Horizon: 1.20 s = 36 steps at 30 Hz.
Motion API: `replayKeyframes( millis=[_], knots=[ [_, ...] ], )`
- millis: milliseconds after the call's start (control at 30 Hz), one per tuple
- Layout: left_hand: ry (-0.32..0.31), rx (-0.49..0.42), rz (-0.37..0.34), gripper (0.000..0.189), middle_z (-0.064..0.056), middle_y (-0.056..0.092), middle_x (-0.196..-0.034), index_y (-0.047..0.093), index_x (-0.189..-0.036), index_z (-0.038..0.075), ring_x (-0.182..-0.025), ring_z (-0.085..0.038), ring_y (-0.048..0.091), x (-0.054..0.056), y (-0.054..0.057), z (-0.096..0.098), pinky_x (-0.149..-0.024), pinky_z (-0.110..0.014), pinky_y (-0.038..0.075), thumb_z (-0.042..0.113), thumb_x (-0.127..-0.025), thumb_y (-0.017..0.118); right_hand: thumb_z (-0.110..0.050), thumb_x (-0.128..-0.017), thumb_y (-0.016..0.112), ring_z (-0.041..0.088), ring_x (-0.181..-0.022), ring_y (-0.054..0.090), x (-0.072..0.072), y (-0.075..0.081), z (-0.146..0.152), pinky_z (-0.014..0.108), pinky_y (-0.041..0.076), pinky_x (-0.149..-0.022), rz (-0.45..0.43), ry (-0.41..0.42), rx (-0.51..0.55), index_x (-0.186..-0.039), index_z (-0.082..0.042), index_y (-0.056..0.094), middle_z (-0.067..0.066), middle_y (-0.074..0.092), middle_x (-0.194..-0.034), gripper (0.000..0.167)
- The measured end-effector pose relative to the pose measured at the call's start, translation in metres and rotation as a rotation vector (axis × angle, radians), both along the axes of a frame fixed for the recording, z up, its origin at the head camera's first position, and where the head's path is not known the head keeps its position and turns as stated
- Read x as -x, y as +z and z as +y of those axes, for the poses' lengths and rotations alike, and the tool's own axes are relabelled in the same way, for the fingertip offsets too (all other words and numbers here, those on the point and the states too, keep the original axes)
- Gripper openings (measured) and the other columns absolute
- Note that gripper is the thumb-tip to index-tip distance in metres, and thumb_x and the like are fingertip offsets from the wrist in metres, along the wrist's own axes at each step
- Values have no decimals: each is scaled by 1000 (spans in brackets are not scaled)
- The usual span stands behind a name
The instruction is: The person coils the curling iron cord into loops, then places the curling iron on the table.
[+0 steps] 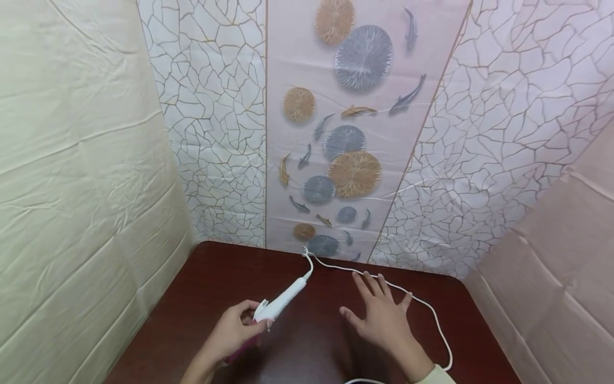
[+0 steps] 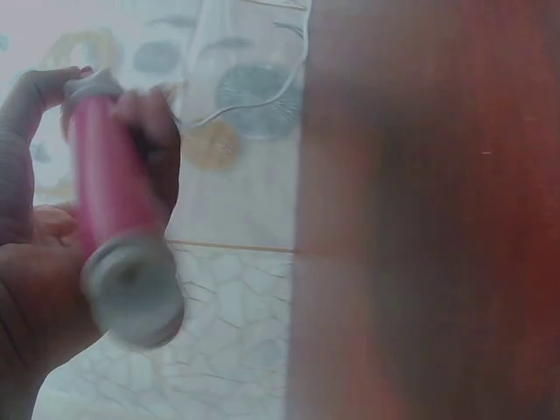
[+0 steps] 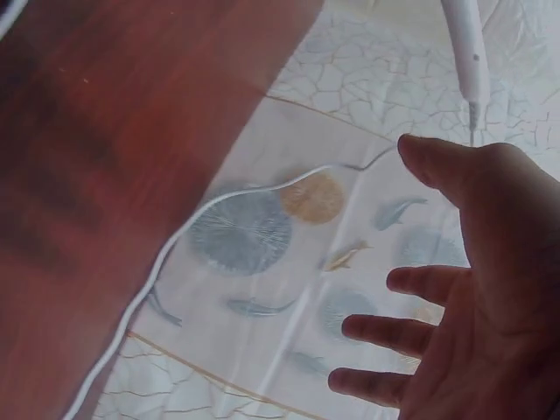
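Observation:
My left hand (image 1: pixel 232 330) grips what looks like a curling iron (image 1: pixel 287 298), with a white handle and a pink barrel. The handle tilts up and away to the right. In the left wrist view, thumb and fingers wrap the pink barrel (image 2: pixel 114 171), whose grey end cap (image 2: pixel 136 297) faces the camera, blurred. To the right, my right hand (image 1: pixel 384 320) holds nothing, its fingers spread over the table. Its fingertips overlap the white cord (image 1: pixel 427 304) in the head view; I cannot tell whether they touch it.
The dark red-brown table (image 1: pixel 307 352) carries the cord, which loops from the handle along the back and down the right side. A patterned cloth (image 1: pixel 220 133) with fish and round leaves hangs behind. Plain cream cloth (image 1: pixel 86 186) hangs on both sides.

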<state>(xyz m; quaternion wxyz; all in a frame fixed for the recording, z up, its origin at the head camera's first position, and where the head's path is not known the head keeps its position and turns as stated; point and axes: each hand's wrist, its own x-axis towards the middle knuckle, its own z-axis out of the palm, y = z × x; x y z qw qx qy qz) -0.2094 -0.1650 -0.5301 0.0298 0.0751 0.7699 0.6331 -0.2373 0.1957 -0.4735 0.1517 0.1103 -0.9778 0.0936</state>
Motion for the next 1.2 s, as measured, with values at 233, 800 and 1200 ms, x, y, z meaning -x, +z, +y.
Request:
replayKeyframes(
  millis=[233,800,1200],
  knots=[
    [-30,143,143,44,-7,74,-97,77,-126,3,-65,-9,67,-6,26,0,-56,-26,55,26,-92,91,-53,-100,77,44,-160,44,11,16,-2,100,14,-110,115,49,-5,-171,-30,41,8,47,-174,83],
    [-315,291,399,33,8,73,-95,76,-129,25,-78,1,60,-19,59,10,-61,-22,53,38,-100,84,-10,-100,78,42,-154,51,49,11,-17,83,40,-110,181,581,326,-152,-26,68,8,53,-169,56],
    [-314,347,521,32,16,71,-93,75,-130,31,-77,4,61,-24,68,9,-62,-20,54,38,-100,83,-9,-108,66,7,-76,71,53,3,0,32,58,-108,-37,589,568,-121,-24,78,-5,78,-85,23]
  ],
)
